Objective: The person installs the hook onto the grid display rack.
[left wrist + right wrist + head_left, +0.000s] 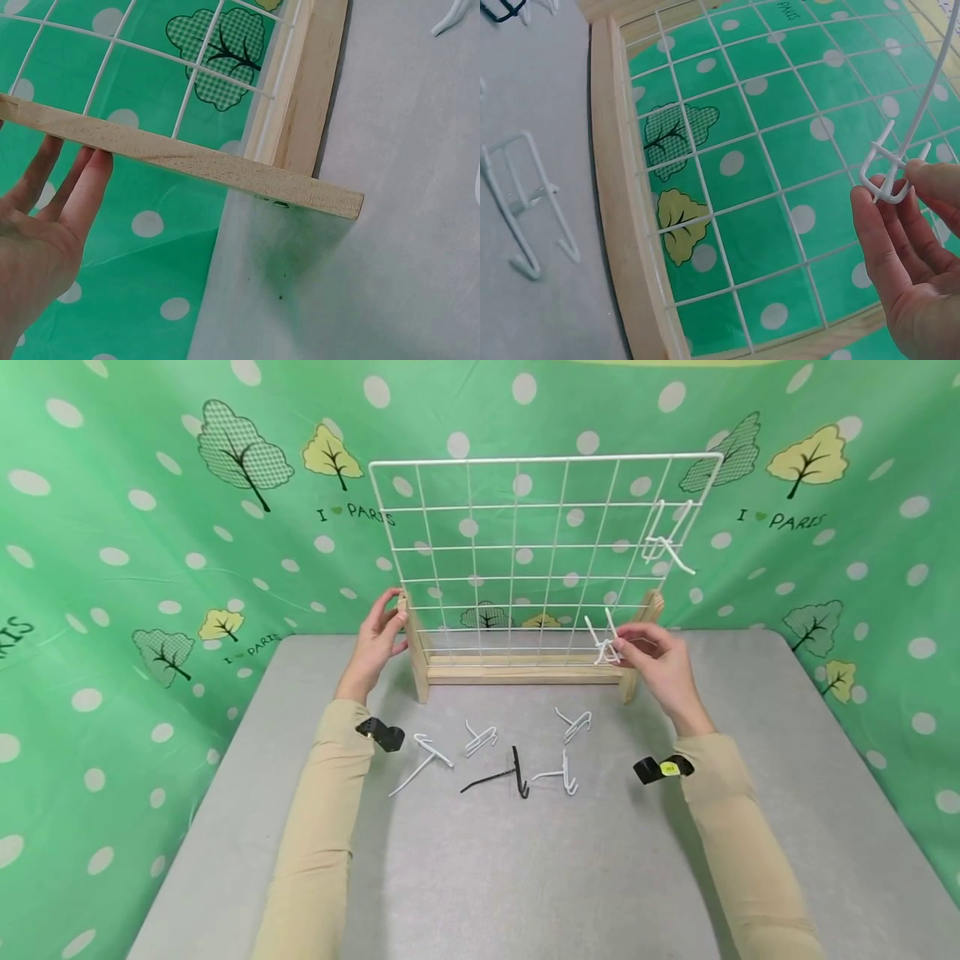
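Observation:
A white wire grid panel stands in a wooden stand on the table. My left hand holds the stand's left post near its top; in the left wrist view, fingertips touch the post's outer side. With thumb and fingers, my right hand pinches a white wire hook before the grid's lower right. In the right wrist view, the hook has its bent end between the fingertips. Another white hook hangs at the grid's upper right.
Several loose hooks lie on the grey table in front of the stand: a black one and white ones, such as the long hook at left. A green patterned cloth rises behind and at both sides.

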### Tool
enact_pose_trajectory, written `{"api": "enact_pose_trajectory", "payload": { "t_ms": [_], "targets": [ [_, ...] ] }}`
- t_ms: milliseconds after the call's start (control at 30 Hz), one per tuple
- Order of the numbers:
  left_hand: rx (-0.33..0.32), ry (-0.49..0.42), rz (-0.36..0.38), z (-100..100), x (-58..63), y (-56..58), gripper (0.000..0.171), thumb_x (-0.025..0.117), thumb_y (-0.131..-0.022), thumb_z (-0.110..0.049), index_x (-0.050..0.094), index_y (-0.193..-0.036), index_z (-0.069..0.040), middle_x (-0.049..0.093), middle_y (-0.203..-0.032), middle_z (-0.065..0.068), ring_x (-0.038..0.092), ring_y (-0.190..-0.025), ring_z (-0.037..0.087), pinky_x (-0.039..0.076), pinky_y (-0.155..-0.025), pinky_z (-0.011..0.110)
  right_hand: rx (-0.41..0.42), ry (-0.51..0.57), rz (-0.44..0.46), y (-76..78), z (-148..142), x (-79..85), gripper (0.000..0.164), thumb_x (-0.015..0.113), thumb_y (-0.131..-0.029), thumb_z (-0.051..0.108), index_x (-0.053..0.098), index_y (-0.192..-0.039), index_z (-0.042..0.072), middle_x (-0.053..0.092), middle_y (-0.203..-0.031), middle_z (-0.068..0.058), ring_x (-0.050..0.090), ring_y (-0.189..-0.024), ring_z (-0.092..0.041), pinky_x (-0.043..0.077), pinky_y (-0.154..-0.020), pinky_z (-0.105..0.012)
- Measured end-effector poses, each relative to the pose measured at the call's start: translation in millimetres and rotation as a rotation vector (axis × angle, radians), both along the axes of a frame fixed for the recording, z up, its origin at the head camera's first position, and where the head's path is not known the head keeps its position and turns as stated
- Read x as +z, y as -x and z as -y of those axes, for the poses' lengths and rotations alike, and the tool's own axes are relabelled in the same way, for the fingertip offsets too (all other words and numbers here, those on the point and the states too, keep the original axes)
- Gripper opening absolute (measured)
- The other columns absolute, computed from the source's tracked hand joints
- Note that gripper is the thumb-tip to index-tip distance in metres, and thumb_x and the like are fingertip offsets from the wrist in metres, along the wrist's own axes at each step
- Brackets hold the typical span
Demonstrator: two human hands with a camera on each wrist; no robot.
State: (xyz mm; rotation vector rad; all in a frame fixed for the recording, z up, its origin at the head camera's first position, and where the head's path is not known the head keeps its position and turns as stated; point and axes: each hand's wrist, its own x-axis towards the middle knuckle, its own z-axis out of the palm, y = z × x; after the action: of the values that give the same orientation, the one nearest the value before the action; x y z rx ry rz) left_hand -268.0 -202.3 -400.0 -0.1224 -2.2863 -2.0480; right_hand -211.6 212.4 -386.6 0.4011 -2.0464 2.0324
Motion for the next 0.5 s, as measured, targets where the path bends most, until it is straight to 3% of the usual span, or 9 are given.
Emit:
{"api": "enact_pose_trajectory", "payload": {
  "t_ms": [167,500],
  "targets": [
    [-0.001,-0.005,0.003,0,-0.7,0.9,0.048,0.050,-0.103,-0.026,0.037,-0.148,-0.027,0.039,-0.147,0.016,0.042,-0.130,0.031,0.047,-0.097,0.052,0.005,-0.001,-0.022,3.6,3,4.5,0.021,0.064,-0.089,-0.007,0.060,-0.107,-0.017,0.068,-0.089,-0.009,0.068,-0.078,-0.017,0.058,-0.069,-0.026],
    [-0.015,0.002,0.001,1,-0.1,0.8,0.048,0.051,-0.102,-0.026,0.037,-0.148,-0.027,0.038,-0.147,0.017,0.041,-0.129,0.033,0.046,-0.098,0.052,-0.036,-0.056,-0.060,7.0,6,14.5,0.023,0.064,-0.091,-0.003,0.060,-0.109,-0.017,0.068,-0.091,-0.005,0.068,-0.078,-0.017,0.058,-0.069,-0.026]
  ]
}}
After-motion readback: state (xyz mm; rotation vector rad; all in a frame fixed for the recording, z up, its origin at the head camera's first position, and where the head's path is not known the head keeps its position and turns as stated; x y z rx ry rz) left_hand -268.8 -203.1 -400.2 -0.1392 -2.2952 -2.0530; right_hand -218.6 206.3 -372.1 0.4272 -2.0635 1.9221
